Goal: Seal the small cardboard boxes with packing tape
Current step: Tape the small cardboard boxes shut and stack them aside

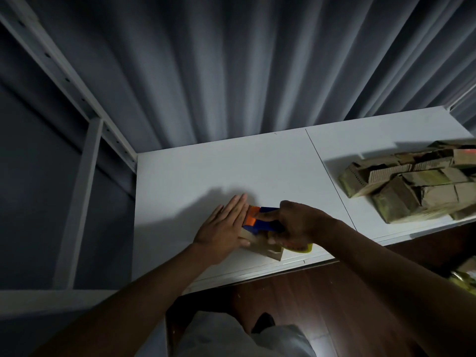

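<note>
A small cardboard box (268, 249) lies on the white table (195, 176) near its front edge, mostly covered by my hands. My left hand (224, 228) lies flat with straight fingers against the box's left side. My right hand (296, 224) grips a blue and orange tape dispenser (257, 220) held on top of the box, index finger stretched along it. A yellowish tape roll (301, 248) shows under that hand.
A heap of several small cardboard boxes (412, 181) sits on the table at the right. Grey curtains hang behind the table. A white metal rack frame (87, 155) stands at the left. Dark wooden floor lies below the table's front edge.
</note>
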